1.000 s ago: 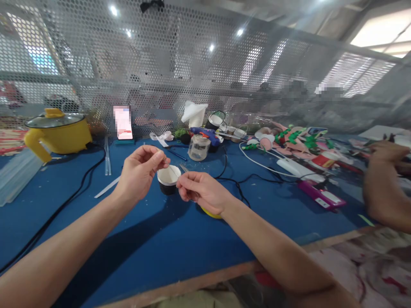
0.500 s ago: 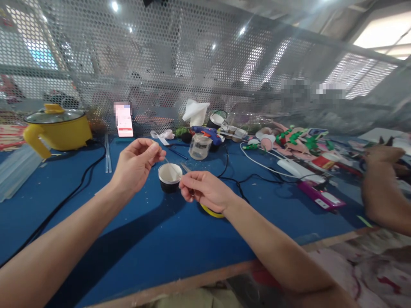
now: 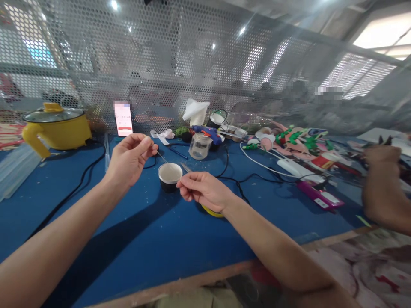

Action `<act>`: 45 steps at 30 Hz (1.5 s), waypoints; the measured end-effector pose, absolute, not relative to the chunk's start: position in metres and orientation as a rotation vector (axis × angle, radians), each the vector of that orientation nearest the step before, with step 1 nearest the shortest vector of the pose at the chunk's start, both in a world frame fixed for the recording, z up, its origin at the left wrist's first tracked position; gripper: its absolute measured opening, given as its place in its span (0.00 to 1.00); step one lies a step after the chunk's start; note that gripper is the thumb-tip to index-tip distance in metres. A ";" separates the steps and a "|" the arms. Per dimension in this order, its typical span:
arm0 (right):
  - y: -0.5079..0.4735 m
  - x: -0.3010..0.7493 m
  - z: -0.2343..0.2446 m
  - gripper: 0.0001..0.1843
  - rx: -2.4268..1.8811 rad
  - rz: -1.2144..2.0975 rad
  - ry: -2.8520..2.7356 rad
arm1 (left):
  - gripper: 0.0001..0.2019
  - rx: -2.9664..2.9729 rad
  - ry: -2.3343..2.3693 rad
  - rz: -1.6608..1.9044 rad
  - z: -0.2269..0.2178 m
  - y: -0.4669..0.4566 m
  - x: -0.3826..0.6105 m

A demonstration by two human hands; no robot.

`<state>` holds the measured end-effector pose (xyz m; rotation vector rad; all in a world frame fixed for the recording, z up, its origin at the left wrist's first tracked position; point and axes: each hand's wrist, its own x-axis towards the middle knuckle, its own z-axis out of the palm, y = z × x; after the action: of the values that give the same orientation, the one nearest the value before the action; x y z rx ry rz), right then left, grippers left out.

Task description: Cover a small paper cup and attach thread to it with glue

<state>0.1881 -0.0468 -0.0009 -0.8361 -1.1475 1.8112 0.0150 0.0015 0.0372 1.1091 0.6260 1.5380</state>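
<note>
Wire (image 3: 162,157) btwn fingers (image 3: 150,147), thin, barely visible

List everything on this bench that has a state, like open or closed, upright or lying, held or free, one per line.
Left hand: raised, fingers pinching a thin wire.
Right hand: fingers pinched at the wire's other end, beside the cup.
Small cup: upright, open, free on the table.
Yellow pot: lid on.
Glass jar: upright; lid unclear.
Phone: propped upright, screen lit.
Glue gun: lying down.
</note>
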 end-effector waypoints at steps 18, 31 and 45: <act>-0.046 0.188 -0.002 0.09 -0.871 1.849 -1.126 | 0.06 1.115 0.623 1.531 0.038 0.001 0.016; -0.044 0.188 -0.003 0.10 -0.975 1.721 -1.246 | 0.05 1.302 0.912 1.346 0.037 0.011 0.005; -0.060 0.183 0.017 0.06 -1.203 1.417 -1.901 | 0.11 2.615 0.992 0.006 0.048 -0.048 0.021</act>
<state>0.1835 -0.0604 0.0169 -1.2031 -1.9010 1.4167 0.0206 -0.0478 0.0476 2.6147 0.9916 0.0062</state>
